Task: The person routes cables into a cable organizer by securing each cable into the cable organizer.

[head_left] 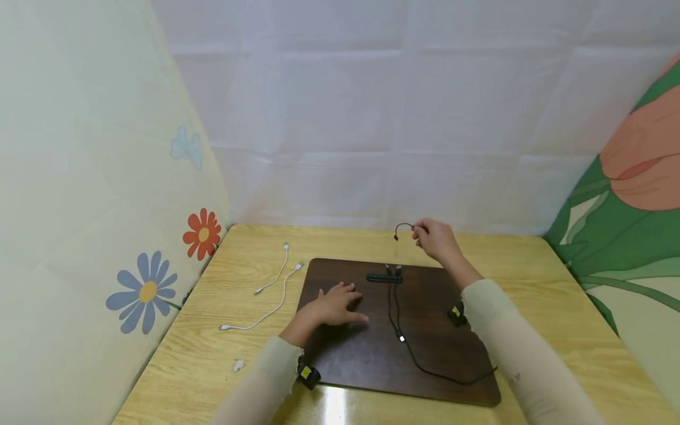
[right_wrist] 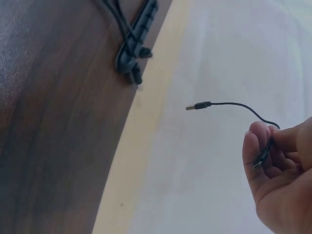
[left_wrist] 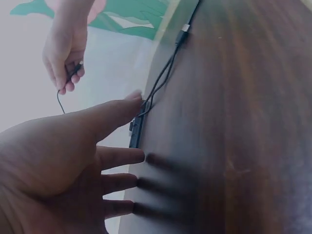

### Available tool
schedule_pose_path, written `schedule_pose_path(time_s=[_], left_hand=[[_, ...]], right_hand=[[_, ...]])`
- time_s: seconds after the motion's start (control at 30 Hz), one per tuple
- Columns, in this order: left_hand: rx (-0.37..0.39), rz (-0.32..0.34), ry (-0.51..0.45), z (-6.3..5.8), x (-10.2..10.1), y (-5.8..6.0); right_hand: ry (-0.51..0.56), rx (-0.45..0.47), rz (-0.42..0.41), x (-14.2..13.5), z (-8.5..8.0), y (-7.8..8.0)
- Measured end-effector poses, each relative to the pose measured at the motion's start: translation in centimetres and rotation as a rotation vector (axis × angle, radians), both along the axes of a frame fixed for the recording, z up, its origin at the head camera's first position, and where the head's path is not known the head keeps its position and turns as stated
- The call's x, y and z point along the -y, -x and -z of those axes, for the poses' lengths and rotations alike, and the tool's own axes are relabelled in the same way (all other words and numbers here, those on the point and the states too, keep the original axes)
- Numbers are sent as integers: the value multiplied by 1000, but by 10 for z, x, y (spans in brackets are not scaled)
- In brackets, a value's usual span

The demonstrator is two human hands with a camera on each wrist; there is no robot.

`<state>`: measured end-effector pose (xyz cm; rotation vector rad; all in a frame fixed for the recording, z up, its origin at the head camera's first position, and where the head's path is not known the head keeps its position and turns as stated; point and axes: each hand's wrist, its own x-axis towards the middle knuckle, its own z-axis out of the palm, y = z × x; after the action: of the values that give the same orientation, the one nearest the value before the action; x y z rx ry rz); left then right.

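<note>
My right hand (head_left: 437, 241) pinches a short black USB cable (right_wrist: 234, 104) in the air beyond the board's far edge. One plug (right_wrist: 199, 106) dangles free; the other end lies against my fingers. My left hand (head_left: 336, 305) is spread low over the dark brown board (head_left: 350, 360), its fingers straight and holding nothing; whether the fingertips touch the board, I cannot tell. Near the board's far edge sits a black cable holder (head_left: 378, 278) with slots. Another black cable (head_left: 425, 370) has two strands held in it, joining at a connector and running to the right edge.
Two white cables (head_left: 275, 310) lie on the wooden table (head_left: 202, 360) left of the board. A small white piece (head_left: 238, 365) is nearer the front left. A white sheet (head_left: 329, 130) hangs behind the table, with flower-printed cloths (head_left: 154, 289) at the sides.
</note>
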<state>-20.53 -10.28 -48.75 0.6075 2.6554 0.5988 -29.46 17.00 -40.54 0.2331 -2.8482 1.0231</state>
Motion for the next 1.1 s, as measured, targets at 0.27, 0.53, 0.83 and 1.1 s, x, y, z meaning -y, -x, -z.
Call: schedule_pose_path(time_s=[0.27,0.53,0.83,1.1], left_hand=[[-32,-43,-203,-5,-5,14],[-51,-101,-403,-14,-16,27],[-73,-222,-614,-21,-24,32],[-8,-235,-804,-21,-32,32]], right_hand=[[33,-44,-14,11,-16,-17],[64,-127,-40,21,-25,-34],[86,-182,-94,32,-29,-55],[83,-196,-138,40,-29,-72]])
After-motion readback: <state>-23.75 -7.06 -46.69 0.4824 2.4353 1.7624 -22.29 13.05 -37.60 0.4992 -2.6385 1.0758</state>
